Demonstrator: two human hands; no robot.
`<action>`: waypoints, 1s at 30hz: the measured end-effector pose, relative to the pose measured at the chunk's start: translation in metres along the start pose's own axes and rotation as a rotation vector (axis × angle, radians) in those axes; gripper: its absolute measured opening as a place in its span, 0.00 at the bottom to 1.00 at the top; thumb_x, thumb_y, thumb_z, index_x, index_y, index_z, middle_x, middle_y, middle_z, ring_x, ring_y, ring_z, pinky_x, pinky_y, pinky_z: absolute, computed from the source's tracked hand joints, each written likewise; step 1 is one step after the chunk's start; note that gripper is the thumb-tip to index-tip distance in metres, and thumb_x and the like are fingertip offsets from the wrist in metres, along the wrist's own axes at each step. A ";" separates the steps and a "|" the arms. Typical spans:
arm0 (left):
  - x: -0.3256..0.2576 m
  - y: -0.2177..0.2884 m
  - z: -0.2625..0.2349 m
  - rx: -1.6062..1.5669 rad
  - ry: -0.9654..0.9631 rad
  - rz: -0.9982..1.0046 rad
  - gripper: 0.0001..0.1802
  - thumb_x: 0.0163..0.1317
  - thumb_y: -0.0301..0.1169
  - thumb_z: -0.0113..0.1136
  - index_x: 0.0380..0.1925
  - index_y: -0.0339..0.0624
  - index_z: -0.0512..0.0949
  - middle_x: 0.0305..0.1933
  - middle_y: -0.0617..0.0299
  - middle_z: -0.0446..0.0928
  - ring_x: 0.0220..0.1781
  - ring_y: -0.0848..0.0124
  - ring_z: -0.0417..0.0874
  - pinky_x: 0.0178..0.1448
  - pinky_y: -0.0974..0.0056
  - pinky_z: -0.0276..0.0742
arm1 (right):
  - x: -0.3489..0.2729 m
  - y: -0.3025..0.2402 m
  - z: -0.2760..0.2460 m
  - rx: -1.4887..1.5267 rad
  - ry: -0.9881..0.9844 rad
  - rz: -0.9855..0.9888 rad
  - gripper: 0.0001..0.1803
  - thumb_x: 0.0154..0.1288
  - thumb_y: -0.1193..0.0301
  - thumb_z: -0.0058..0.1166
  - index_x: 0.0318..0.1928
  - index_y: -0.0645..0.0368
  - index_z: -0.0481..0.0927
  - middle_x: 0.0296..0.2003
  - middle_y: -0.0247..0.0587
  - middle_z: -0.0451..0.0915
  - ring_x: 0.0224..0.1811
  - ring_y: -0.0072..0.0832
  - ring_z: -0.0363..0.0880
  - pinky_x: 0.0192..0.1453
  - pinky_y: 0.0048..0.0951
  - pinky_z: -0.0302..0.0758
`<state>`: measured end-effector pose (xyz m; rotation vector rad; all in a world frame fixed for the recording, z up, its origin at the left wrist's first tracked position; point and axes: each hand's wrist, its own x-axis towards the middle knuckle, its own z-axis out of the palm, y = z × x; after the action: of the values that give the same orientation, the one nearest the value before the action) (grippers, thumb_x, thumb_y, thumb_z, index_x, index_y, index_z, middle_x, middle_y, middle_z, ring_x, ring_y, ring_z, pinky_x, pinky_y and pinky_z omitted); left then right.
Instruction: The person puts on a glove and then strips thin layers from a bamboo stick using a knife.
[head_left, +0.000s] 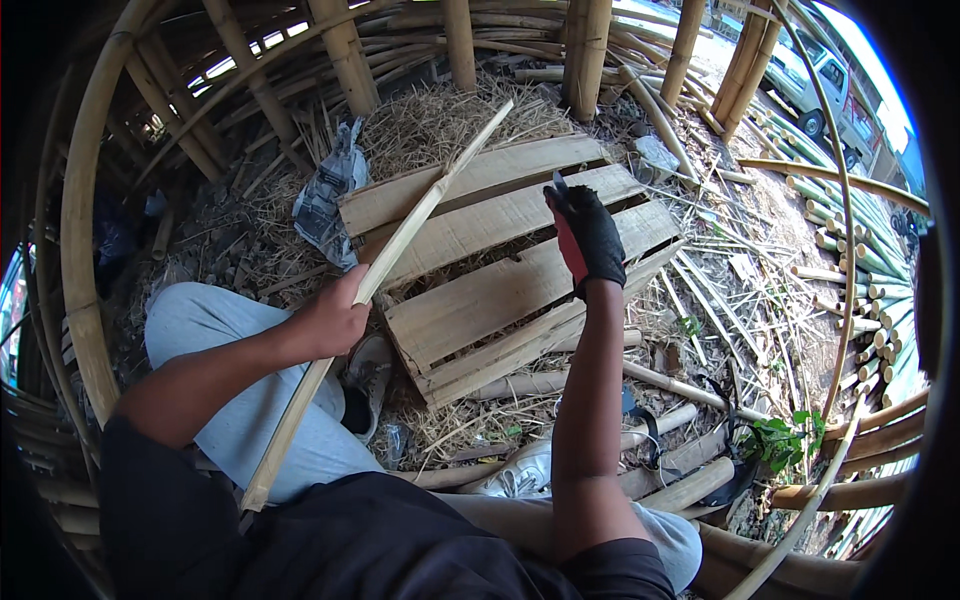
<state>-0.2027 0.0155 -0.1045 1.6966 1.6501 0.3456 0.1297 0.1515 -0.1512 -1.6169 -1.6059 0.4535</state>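
Observation:
My left hand (335, 310) is closed round a long split bamboo strip (425, 205). The strip slants from my lap up over the wooden slatted crate (480, 285), its far end in the air past the crate's back slat. A node shows about two thirds of the way up. My right hand (583, 235), in a black and red glove, is raised above the crate's right side, apart from the strip. Its fingers are curled round what looks like a knife (558, 181); just a short grey tip sticks out, and the handle is hidden in the glove.
Bamboo poles (88, 200) stand around me at the left and back. Straw and shavings (430, 125) cover the ground, with crumpled newspaper (330, 190) left of the crate. Stacked bamboo (880, 290) and a parked truck (820, 85) are at the right. Cut pieces (690, 485) lie near my foot.

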 end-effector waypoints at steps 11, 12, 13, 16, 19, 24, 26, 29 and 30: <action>-0.022 0.037 -0.015 -0.433 -0.392 0.048 0.24 0.80 0.38 0.39 0.70 0.43 0.58 0.38 0.65 0.63 0.27 0.82 0.63 0.20 0.76 0.65 | 0.006 0.029 -0.001 0.398 -0.039 0.279 0.30 0.74 0.46 0.44 0.47 0.65 0.80 0.35 0.57 0.80 0.40 0.53 0.79 0.49 0.45 0.73; -0.027 0.039 -0.015 -0.425 -0.428 0.072 0.25 0.80 0.39 0.39 0.72 0.44 0.56 0.38 0.66 0.63 0.27 0.82 0.63 0.20 0.76 0.65 | 0.005 0.027 -0.003 0.577 0.013 0.349 0.29 0.73 0.46 0.48 0.47 0.63 0.81 0.32 0.51 0.79 0.35 0.44 0.78 0.42 0.40 0.72; -0.030 0.039 -0.016 -0.417 -0.470 0.077 0.29 0.80 0.43 0.40 0.75 0.46 0.53 0.39 0.66 0.64 0.28 0.81 0.63 0.22 0.76 0.65 | 0.005 0.026 -0.006 0.756 0.068 0.419 0.28 0.72 0.46 0.52 0.47 0.61 0.82 0.29 0.44 0.79 0.31 0.36 0.77 0.36 0.35 0.72; -0.032 0.036 -0.010 -0.398 -0.530 0.134 0.29 0.80 0.45 0.39 0.75 0.44 0.55 0.37 0.66 0.64 0.28 0.81 0.63 0.24 0.74 0.67 | 0.004 0.033 -0.017 1.058 0.206 0.492 0.25 0.68 0.46 0.61 0.51 0.53 0.82 0.28 0.30 0.77 0.23 0.17 0.71 0.24 0.23 0.67; -0.035 0.037 -0.003 -0.330 -0.572 0.149 0.30 0.80 0.45 0.38 0.76 0.45 0.50 0.39 0.65 0.65 0.30 0.81 0.64 0.26 0.73 0.69 | 0.014 0.072 -0.023 1.532 0.266 0.331 0.24 0.68 0.50 0.63 0.58 0.49 0.79 0.33 0.29 0.79 0.20 0.17 0.71 0.23 0.22 0.69; -0.042 0.033 -0.003 -0.294 -0.665 0.144 0.33 0.79 0.48 0.39 0.76 0.47 0.49 0.40 0.64 0.65 0.29 0.79 0.64 0.25 0.73 0.70 | 0.010 0.092 -0.057 1.361 0.189 0.366 0.21 0.68 0.56 0.63 0.56 0.53 0.80 0.38 0.35 0.85 0.23 0.18 0.74 0.21 0.23 0.74; -0.039 0.034 -0.010 -0.294 -0.700 0.151 0.34 0.78 0.50 0.40 0.75 0.45 0.49 0.42 0.62 0.67 0.32 0.77 0.69 0.27 0.73 0.74 | 0.007 0.089 -0.064 1.470 0.129 0.316 0.15 0.74 0.60 0.54 0.53 0.53 0.78 0.37 0.35 0.85 0.21 0.23 0.78 0.20 0.25 0.78; -0.037 0.042 -0.031 -0.318 -0.834 0.103 0.38 0.77 0.56 0.35 0.72 0.35 0.56 0.50 0.55 0.73 0.51 0.68 0.80 0.42 0.63 0.83 | -0.001 0.060 -0.063 1.554 0.104 0.219 0.18 0.72 0.59 0.58 0.55 0.55 0.80 0.39 0.38 0.85 0.28 0.22 0.80 0.23 0.23 0.77; -0.034 0.043 -0.035 -0.316 -0.836 0.108 0.38 0.77 0.56 0.35 0.72 0.35 0.56 0.50 0.55 0.73 0.51 0.68 0.80 0.42 0.63 0.83 | -0.004 0.046 -0.064 1.559 0.089 0.214 0.18 0.72 0.59 0.58 0.55 0.56 0.80 0.39 0.38 0.85 0.28 0.22 0.81 0.23 0.23 0.77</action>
<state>-0.1978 -0.0021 -0.0421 1.4047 0.8408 -0.0640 0.2062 0.1351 -0.1467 -0.5258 -0.5366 1.2821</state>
